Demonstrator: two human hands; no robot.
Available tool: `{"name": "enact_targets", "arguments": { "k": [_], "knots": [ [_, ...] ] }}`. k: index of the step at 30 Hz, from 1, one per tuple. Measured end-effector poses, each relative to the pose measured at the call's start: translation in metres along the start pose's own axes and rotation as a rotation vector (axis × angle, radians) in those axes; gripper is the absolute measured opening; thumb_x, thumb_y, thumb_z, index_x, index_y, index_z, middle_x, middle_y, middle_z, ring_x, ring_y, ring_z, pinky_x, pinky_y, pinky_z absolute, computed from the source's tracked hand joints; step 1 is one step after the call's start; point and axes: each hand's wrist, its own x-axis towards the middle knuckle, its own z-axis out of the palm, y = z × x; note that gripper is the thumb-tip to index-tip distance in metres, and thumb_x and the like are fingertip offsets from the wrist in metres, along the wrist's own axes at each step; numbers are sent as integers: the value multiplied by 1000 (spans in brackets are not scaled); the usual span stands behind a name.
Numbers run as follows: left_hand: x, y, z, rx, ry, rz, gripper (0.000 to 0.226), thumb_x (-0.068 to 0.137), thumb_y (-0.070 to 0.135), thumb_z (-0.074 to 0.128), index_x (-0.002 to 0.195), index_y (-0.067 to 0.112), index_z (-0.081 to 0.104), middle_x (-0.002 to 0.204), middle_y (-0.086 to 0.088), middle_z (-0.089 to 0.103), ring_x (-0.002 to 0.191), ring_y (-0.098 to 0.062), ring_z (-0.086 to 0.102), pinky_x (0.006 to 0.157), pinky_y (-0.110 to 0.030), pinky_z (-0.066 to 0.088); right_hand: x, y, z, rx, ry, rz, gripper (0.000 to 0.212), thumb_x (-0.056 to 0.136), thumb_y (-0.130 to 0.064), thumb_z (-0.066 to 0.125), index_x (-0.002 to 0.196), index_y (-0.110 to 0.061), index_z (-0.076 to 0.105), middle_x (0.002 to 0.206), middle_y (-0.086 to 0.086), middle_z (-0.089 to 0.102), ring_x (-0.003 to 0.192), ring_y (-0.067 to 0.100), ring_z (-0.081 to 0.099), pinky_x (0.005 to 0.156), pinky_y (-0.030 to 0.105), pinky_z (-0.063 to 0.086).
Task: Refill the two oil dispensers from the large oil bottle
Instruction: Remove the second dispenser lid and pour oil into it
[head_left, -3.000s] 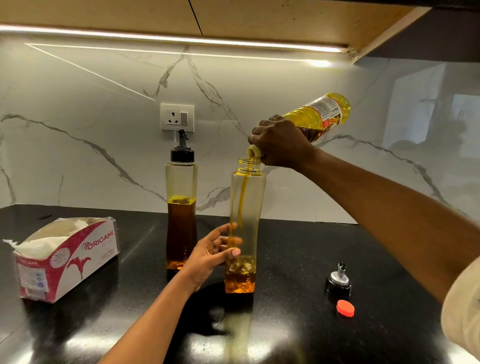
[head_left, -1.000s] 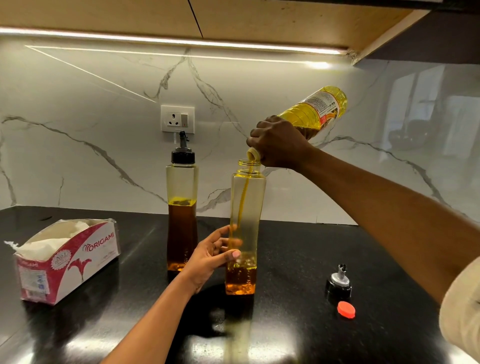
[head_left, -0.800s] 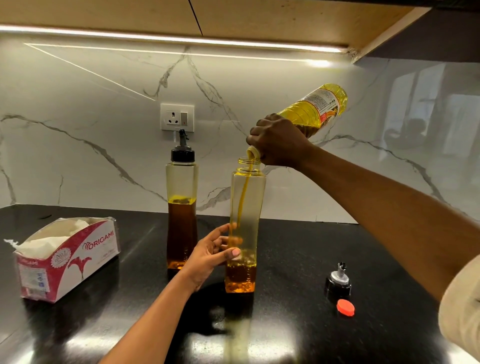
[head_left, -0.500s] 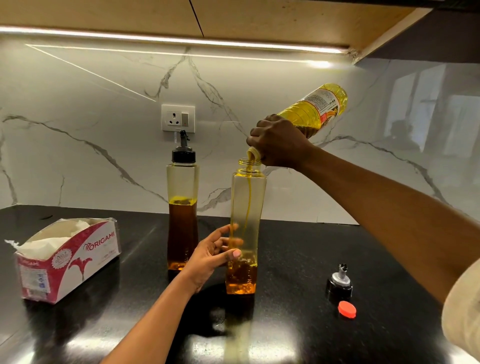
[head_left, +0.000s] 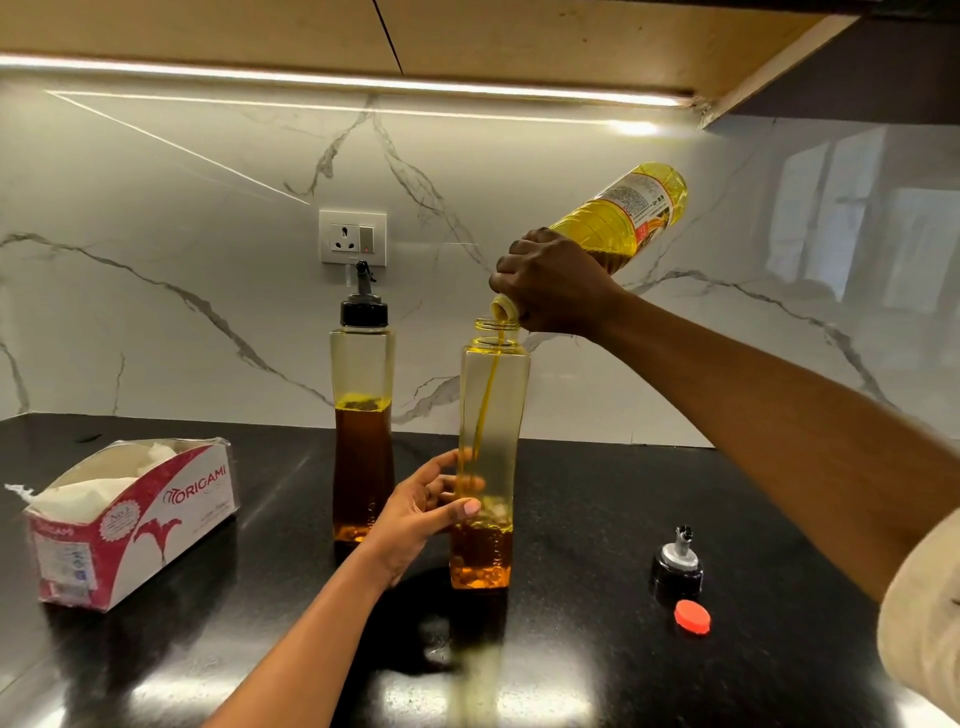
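Bottle (head_left: 623, 218) being gripped at neck by right hand (head_left: 556, 283), tipped steeper than before. Dispenser (head_left: 491, 415) being held by curled left hand (head_left: 421, 514); level being raised slowly, far from full.

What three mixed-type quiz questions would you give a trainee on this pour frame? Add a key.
1. True or false: the capped dispenser holds more oil than the open dispenser.
2. The large oil bottle is gripped by: A the left hand; B the right hand; C both.
3. What colour is the small cap lying beside the removed pourer cap?
Key: 1 true; 2 B; 3 red.
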Motion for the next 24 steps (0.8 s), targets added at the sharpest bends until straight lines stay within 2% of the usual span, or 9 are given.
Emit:
{"name": "enact_targets", "arguments": {
  "k": [13, 24],
  "knots": [
    [0, 2, 1, -18, 1, 2, 68, 62, 42, 86, 124, 41, 59, 117, -9, 68, 110, -26, 65, 83, -27, 54, 1, 1, 1, -4, -23, -10, 29, 89, -29, 53, 98, -4, 65, 94, 13, 68, 92, 32, 63, 86, 43, 46],
    [-1, 2, 2, -25, 7, 1, 67, 66, 33, 82, 128, 34, 55, 116, -9, 69, 109, -26, 65, 83, -28, 55, 1, 0, 0, 8, 10, -22, 26, 86, -27, 57, 92, -3, 66, 88, 13, 68, 85, 33, 64, 82, 42, 47]
  ]
}}
